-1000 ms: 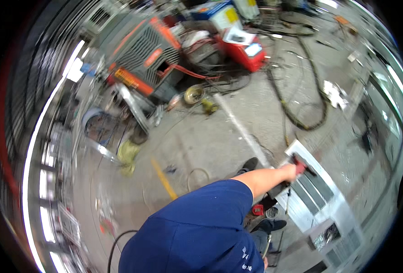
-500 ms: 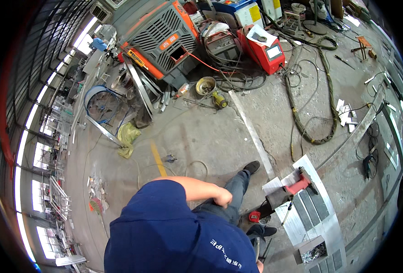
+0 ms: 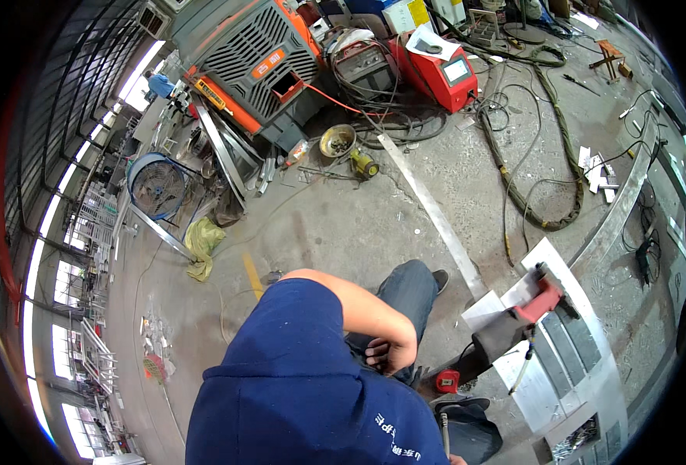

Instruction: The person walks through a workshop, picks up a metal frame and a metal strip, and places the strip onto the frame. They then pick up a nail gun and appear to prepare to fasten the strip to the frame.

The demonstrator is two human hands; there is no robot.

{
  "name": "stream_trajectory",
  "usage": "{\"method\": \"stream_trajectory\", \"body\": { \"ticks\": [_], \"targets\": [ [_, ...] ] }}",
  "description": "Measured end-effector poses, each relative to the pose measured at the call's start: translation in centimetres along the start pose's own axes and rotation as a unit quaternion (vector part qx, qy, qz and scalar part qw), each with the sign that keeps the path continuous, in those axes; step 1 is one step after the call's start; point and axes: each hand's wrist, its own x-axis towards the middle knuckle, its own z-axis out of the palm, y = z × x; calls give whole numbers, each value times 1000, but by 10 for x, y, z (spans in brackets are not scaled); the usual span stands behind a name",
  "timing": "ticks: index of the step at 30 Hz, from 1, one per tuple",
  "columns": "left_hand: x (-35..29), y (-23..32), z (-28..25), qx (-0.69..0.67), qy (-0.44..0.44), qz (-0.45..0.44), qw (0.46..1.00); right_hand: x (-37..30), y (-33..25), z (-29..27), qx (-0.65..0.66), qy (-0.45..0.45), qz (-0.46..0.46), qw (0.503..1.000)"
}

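My left arm bends across my navy shirt. My left hand (image 3: 392,355) is over my lap beside my jeans, its fingers loosely bent and apart, with nothing seen in them. Only a sliver of my right hand (image 3: 457,459) shows at the lower edge, its fingers hidden, beside a thin grey hose (image 3: 444,430). Right of my legs, a red power tool (image 3: 541,302) with a dark grey body lies on white panels (image 3: 529,407) with grey strips. A red tape measure (image 3: 448,380) sits close to my legs. At the lower right is a box of small metal fasteners (image 3: 577,440).
Ahead stand a large grey and orange machine (image 3: 258,70) and a red machine (image 3: 436,74) with cables. A metal bowl (image 3: 337,142) and yellow-green tool (image 3: 365,164) lie nearby. A flat metal strip (image 3: 432,213), a thick hose (image 3: 564,143) and a fan (image 3: 157,188) are on the floor.
My left hand has moved down and slightly right, from a fist near my knee to loosely bent fingers closer to my body. My legs are drawn in and the view has shifted.
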Motion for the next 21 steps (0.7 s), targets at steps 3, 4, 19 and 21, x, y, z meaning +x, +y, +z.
{"method": "stream_trajectory", "body": {
  "ticks": [3, 4, 19, 21],
  "targets": [
    [41, -11, -6, -24, -15, -22, 999, 7, 5, 6, -1, -24, -29, 999],
    [39, -10, 0, -8, 6, -22, 1000, 7, 10, 7, 3, -40, -37, 999],
    [42, 124, 114, 253, 692, 397, 547, -40, 19, 47, -83, 125, -197, 969],
    [68, 150, 110, 297, 701, 401, 509, -64, -46, 71, -74, 161, -118, 977]
  ]
}}
